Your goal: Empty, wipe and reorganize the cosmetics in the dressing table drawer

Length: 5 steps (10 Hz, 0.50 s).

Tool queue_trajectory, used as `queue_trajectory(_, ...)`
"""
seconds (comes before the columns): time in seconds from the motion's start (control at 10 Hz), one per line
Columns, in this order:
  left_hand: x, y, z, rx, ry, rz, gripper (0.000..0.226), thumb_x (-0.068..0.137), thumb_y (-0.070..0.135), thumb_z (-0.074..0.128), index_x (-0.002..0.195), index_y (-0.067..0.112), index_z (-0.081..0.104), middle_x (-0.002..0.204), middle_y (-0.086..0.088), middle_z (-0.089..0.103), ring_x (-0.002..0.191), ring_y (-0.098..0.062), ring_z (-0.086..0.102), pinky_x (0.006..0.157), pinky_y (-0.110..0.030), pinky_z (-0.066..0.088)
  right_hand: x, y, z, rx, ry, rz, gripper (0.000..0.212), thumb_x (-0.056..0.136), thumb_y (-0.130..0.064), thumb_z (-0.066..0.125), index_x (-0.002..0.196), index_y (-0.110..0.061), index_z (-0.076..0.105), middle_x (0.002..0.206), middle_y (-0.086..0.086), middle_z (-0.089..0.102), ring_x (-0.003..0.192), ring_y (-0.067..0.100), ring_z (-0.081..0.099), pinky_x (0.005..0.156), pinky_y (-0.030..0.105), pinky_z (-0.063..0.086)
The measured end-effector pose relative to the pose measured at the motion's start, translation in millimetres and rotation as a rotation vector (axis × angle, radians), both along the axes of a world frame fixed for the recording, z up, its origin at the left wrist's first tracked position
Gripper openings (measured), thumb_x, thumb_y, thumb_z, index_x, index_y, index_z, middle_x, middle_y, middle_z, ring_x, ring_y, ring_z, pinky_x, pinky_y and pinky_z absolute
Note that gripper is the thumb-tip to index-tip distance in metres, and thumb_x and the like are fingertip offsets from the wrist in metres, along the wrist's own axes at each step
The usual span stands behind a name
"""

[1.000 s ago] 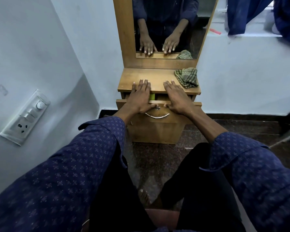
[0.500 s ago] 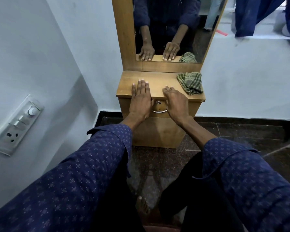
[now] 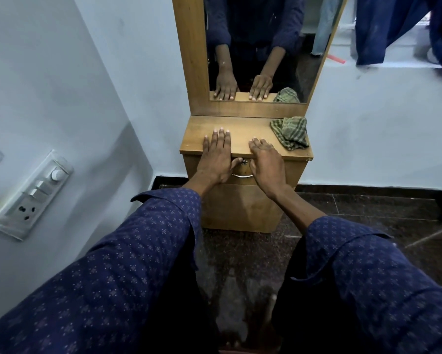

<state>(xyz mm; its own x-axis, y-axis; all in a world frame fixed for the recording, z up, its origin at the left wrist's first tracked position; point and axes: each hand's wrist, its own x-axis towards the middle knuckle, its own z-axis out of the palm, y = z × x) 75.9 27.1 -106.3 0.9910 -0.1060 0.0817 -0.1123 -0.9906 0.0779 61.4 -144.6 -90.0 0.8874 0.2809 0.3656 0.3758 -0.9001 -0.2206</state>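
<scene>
Against the pale blue wall (image 3: 74, 72) stands the wooden dressing table (image 3: 242, 208), its tall mirror (image 3: 260, 47) reflecting both forearms; a switchboard (image 3: 33, 195) is fixed to the wall on the left; the drawer (image 3: 294, 172) sits pushed in flush beneath the tabletop, its curved metal handle (image 3: 241, 175) showing between the wrists; a crumpled green checked cloth (image 3: 290, 132) lies on the tabletop's right rear corner; the left hand (image 3: 218, 157) lies flat, fingers straight, across the top's front edge; the right hand (image 3: 265, 162) rests beside it, fingers spread and relaxed, holding nothing, near the cloth but apart from it.
</scene>
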Motion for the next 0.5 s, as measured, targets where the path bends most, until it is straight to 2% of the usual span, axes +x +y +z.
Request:
queue_trajectory(0.1, 4, 3, 8, -0.006, 0.013, -0.011, 0.092, 0.105, 0.064, 0.031, 0.166, 0.004, -0.003, 0.174, -0.019, -0.003, 0.161, -0.033, -0.008, 0.130, -0.055, -0.003, 3, 0, 6, 0.016, 0.034, 0.034, 0.066, 0.094, -0.019, 0.073, 0.154, -0.009, 0.048, 0.159, 0.011, 0.047, 0.150, 0.028, 0.041, 0.127, 0.040, 0.028)
queue_trajectory(0.2, 3, 7, 12, -0.015, 0.014, -0.008, 0.092, 0.105, 0.066, 0.026, 0.165, 0.004, -0.005, 0.174, -0.019, -0.005, 0.161, -0.033, -0.009, 0.130, -0.054, -0.005, 8, -1, 13, -0.015, 0.083, 0.075, 0.065, 0.100, -0.033, 0.065, 0.156, -0.008, 0.045, 0.162, 0.013, 0.043, 0.151, 0.030, 0.038, 0.127, 0.040, 0.028)
queue_trajectory(0.3, -2, 9, 6, -0.008, 0.010, -0.007, 0.091, 0.105, 0.066, 0.020, 0.165, 0.003, -0.006, 0.174, -0.019, -0.010, 0.161, -0.032, -0.012, 0.130, -0.053, -0.006, 6, -1, 15, -0.029, 0.121, 0.084, 0.058, 0.106, -0.042, 0.050, 0.150, -0.004, 0.051, 0.159, 0.016, 0.047, 0.148, 0.033, 0.042, 0.122, 0.042, 0.033)
queue_trajectory(0.4, -10, 7, 13, -0.053, -0.006, -0.051, 0.087, 0.106, 0.064, 0.014, 0.165, 0.003, -0.007, 0.174, -0.017, -0.013, 0.161, -0.029, -0.015, 0.130, -0.049, -0.007, -1, 0, 22, -0.008, 0.065, 0.102, 0.047, 0.107, -0.026, 0.041, 0.148, -0.004, 0.052, 0.157, 0.018, 0.049, 0.145, 0.034, 0.044, 0.122, 0.043, 0.032)
queue_trajectory(0.5, -13, 9, 13, -0.154, -0.185, -0.052, 0.081, 0.110, 0.059, 0.014, 0.166, 0.003, -0.004, 0.174, -0.016, -0.008, 0.162, -0.027, -0.011, 0.132, -0.046, -0.002, 2, 11, 18, 0.043, -0.013, 0.157, 0.057, 0.106, -0.013, 0.039, 0.161, -0.004, 0.031, 0.169, 0.018, 0.027, 0.158, 0.033, 0.022, 0.129, 0.043, 0.019)
